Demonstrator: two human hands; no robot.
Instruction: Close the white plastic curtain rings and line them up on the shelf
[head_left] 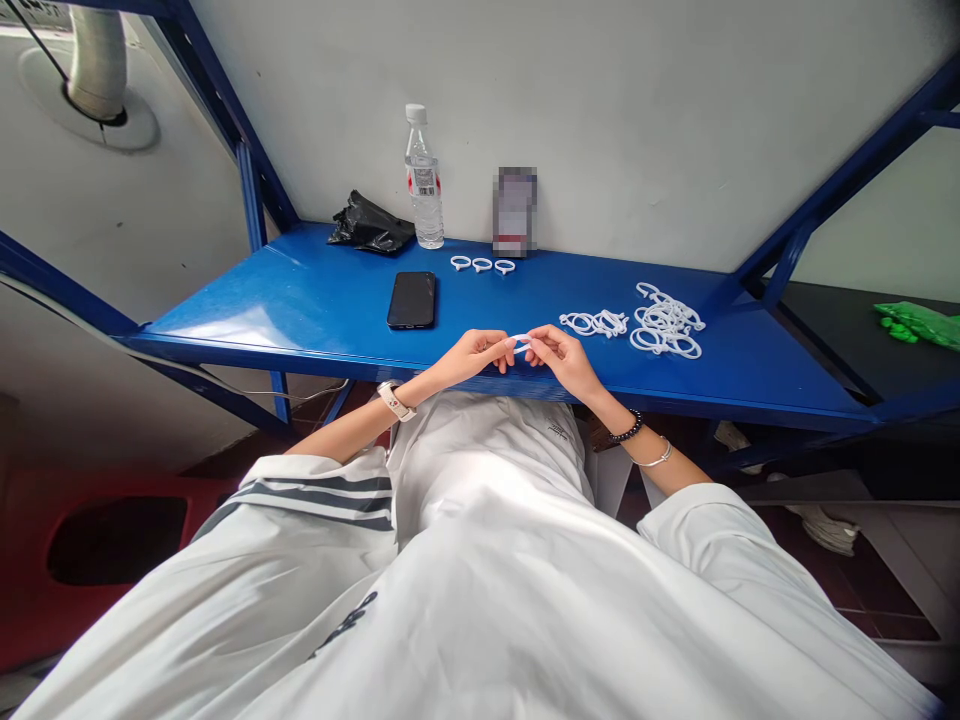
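My left hand [474,356] and my right hand [561,358] meet at the front edge of the blue shelf [315,310]. Both pinch one small white plastic ring [522,343] between their fingertips. To the right of my right hand lies a short row of white rings [596,323], and beyond it a loose pile of several more white rings [666,325]. Three single rings [482,265] sit in a row near the back wall.
A black phone [411,299] lies face up left of my hands. At the back stand a clear water bottle [424,180], a crumpled black bag [369,230] and a blurred card [514,212]. Blue frame struts rise on both sides. Green items [919,324] lie far right.
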